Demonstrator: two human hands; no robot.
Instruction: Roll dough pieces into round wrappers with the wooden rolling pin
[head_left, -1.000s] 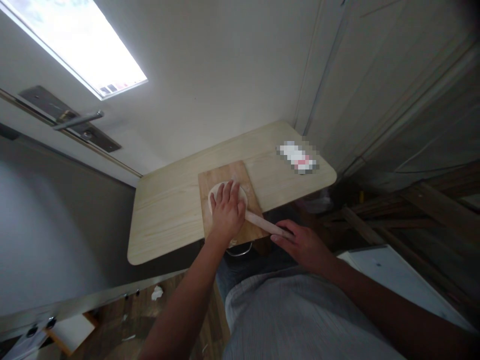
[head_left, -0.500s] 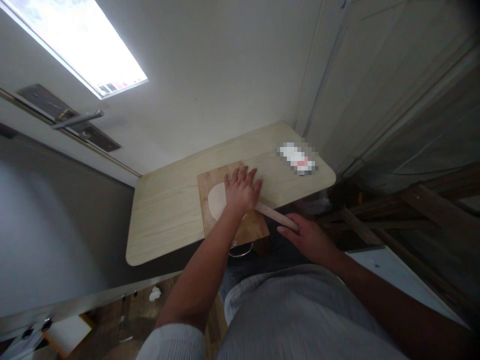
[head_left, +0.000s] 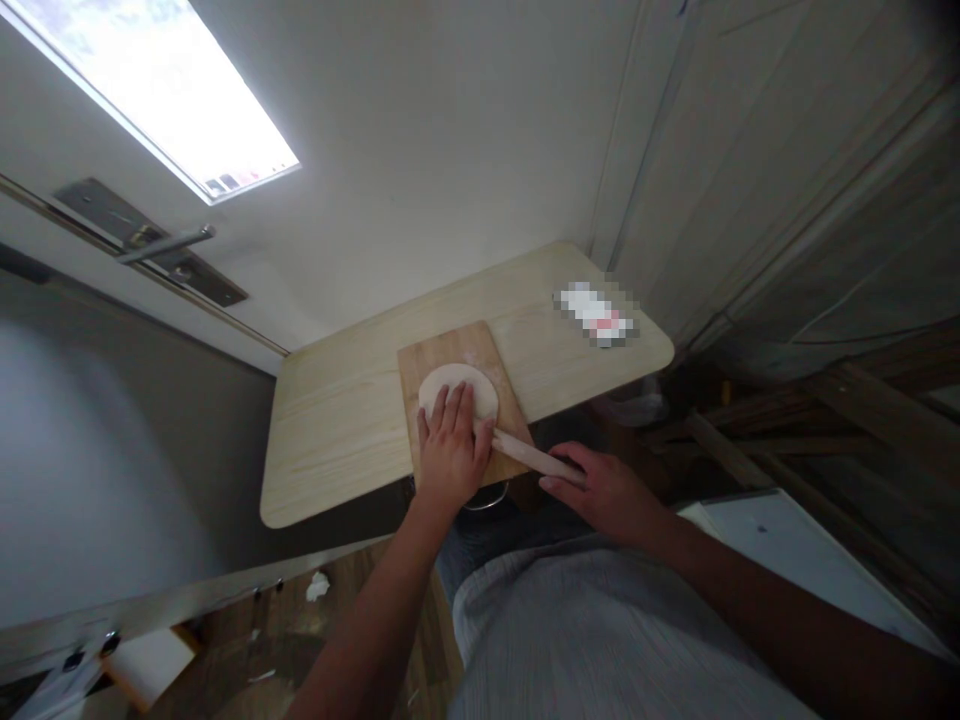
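A flat round of dough (head_left: 480, 385) lies on a wooden cutting board (head_left: 514, 425). My left hand (head_left: 452, 440) rests on the near side of the dough, palm down with fingers stretched forward. A pale rolling pin (head_left: 529, 455) slants from the dough toward the right, and its far end is hidden beneath my left hand. My right hand (head_left: 592, 488) is closed around the pin's near end, just off the table's front edge.
The board sits on a light wood table (head_left: 337, 430) against a white door with a metal handle (head_left: 169, 243). A blurred-out white and pink item (head_left: 596, 315) lies on the table's right end. A white panel (head_left: 795, 550) stands at my right.
My left hand has moved back toward me and left, uncovering the far part of the dough. The rolling pin and my right hand have come slightly nearer to me.
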